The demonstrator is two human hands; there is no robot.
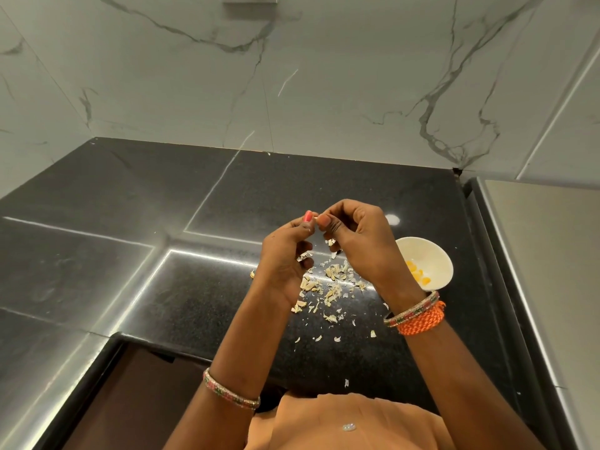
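Nearest: orange top (341, 417) at btm edge. Beaded bangle (230, 389) on L wrist; on R wrist a 2nd bangle (410, 308) w/ orange thread band (422, 321) just beside it. Both forearms reach fwd over black counter (130, 222).

Pale peel scraps (331, 284) lie scattered on counter under & between the hands, a few strays nearer the front edge.

Left hand (285, 258) & right hand (360, 241) are raised above the scraps, fingertips meeting. Both pinch one small pale piece (315, 218) betw thumb & finger; other fingers curled in. Piece mostly hidden, can't tell what it is.

White bowl (422, 251) sits on counter just R of right hand, partly behind the wrist, w/ a few yellow kernels (417, 274) inside.

Farthest: veined marble wall (292, 76).
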